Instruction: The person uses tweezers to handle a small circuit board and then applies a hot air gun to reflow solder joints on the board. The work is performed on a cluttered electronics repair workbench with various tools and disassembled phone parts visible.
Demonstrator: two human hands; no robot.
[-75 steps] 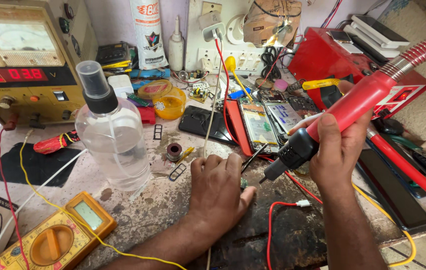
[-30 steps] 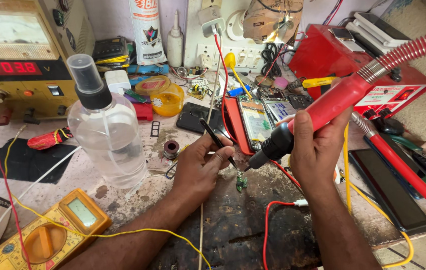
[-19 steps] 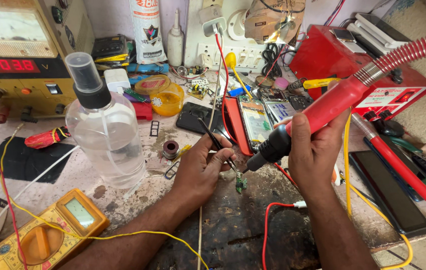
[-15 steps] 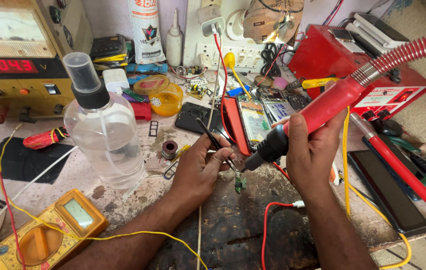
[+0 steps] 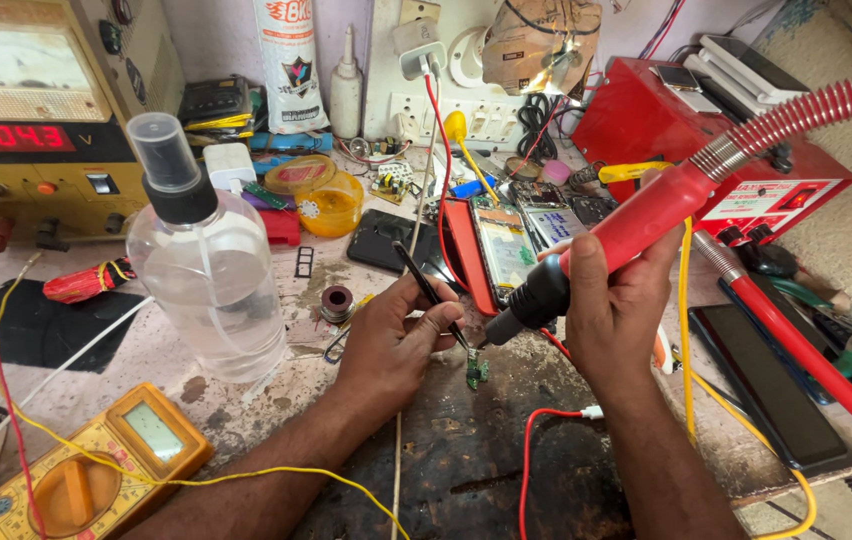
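Glossy red plastic hot-air handle point(image 5: 646, 215) with ribbed hose point(image 5: 816, 110); dark metal tweezers point(image 5: 431, 295); clear smooth plastic bottle point(image 5: 211, 290); rough, scorched bench point(image 5: 476, 460).

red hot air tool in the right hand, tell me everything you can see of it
The hot air tool has a glossy red plastic-looking barrel, a black front section and a dark nozzle. A red ribbed hose with a metal collar leaves its rear toward the upper right. The right hand grips it tilted, nozzle down-left, just above the small green board.

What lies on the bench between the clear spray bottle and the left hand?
In the head view, a small solder spool stands between the clear spray bottle and the left hand, on the stained bench.
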